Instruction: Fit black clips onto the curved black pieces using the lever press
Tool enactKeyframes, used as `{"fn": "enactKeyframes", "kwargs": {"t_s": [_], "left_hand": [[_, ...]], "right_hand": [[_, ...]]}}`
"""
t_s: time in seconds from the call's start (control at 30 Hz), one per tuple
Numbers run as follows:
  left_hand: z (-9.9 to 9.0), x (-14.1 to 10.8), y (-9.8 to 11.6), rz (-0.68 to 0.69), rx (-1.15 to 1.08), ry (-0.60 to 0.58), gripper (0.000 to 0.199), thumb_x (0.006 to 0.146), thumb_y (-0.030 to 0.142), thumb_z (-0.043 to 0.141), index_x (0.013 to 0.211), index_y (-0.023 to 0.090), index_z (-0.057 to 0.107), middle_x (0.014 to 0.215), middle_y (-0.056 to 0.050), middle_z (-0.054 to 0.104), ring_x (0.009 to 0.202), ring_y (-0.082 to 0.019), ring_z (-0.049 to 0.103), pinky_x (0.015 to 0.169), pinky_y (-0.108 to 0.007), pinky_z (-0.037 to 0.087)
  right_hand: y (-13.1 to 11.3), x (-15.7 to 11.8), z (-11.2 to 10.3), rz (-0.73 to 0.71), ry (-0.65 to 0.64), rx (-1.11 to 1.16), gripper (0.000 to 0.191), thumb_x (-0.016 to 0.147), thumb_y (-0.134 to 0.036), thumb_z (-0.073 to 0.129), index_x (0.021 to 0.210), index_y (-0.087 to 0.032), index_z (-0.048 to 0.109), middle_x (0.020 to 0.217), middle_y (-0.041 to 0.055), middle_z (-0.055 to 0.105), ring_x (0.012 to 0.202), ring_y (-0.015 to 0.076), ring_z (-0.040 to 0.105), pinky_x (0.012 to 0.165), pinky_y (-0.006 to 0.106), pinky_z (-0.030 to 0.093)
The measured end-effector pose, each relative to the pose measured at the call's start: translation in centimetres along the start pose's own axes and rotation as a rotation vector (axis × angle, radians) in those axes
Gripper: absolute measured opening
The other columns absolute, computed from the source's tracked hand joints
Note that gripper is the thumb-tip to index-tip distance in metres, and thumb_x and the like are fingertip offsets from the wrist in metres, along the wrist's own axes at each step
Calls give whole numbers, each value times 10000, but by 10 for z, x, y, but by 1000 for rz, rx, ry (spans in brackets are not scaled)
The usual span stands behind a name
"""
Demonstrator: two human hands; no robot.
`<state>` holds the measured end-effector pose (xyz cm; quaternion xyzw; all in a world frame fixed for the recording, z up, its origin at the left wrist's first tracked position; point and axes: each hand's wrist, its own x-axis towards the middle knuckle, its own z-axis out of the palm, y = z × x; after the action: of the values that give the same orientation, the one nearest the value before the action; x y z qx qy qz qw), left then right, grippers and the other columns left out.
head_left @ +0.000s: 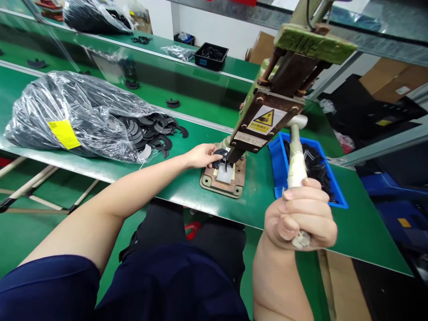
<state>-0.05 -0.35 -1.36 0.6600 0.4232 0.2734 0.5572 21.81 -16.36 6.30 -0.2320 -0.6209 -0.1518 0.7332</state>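
Observation:
My left hand (204, 156) pinches a curved black part (218, 157) at the base of the green press, under its ram. The press (267, 111) carries a yellow warning label; its metal base plate (225, 174) rests on the green bench. My right hand (302, 216) is wrapped round the press's lever handle (297, 167), which is covered in whitish wrapping and ends in a white knob. Left of the press, a clear plastic bag (67, 116) spills curved black parts (150, 131) onto the bench. What lies directly beneath the ram is partly hidden.
A blue bin (277, 171) of slim black parts stands right of the press, behind the handle. Beyond a low divider are a black bin (211, 57) and another filled bag (95, 18). A metal shelf edge crosses above, and cardboard boxes stand at the right.

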Motion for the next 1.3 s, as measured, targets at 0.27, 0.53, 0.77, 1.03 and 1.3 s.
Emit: {"fn": "enactKeyframes", "kwargs": {"t_s": [0.27, 0.53, 0.77, 1.03, 1.3], "left_hand": [[-1, 1, -2, -28, -105, -65, 348, 943, 387, 835, 872, 158, 583, 635, 24, 654, 470, -86, 638, 436, -165, 448], [-1, 4, 0, -75, -73, -63, 365, 921, 397, 863, 875, 160, 590, 608, 22, 661, 471, -101, 656, 443, -168, 475], [-2, 6, 13, -225, -49, -92, 380, 903, 406, 878, 817, 168, 594, 538, 29, 636, 442, -104, 643, 412, -153, 426], [-3, 6, 25, -378, -28, -116, 287, 948, 353, 828, 834, 168, 640, 511, 12, 637, 413, -102, 611, 420, -152, 415], [1, 5, 19, -434, -133, -90, 284, 928, 404, 842, 895, 159, 702, 560, -47, 704, 366, -124, 589, 392, -180, 431]], "right_hand": [[3, -1, 3, 0, 34, -3, 502, 936, -431, 719, 583, -245, 413, 525, -61, 461, 601, 134, 587, 878, 470, 581], [6, 0, 10, -44, 101, -40, 461, 949, -458, 682, 629, -248, 425, 502, -67, 393, 551, 115, 552, 840, 433, 579], [3, 0, 10, -30, 89, -72, 406, 963, -460, 662, 660, -268, 470, 507, -70, 369, 522, 128, 510, 829, 432, 582], [4, -1, 11, -28, 113, 2, 400, 931, -418, 699, 641, -256, 476, 501, -66, 415, 548, 134, 535, 843, 447, 574], [6, 19, 16, -68, 93, 88, 189, 947, -383, 715, 796, -293, 645, 574, -70, 462, 588, 110, 556, 847, 426, 588]]}}
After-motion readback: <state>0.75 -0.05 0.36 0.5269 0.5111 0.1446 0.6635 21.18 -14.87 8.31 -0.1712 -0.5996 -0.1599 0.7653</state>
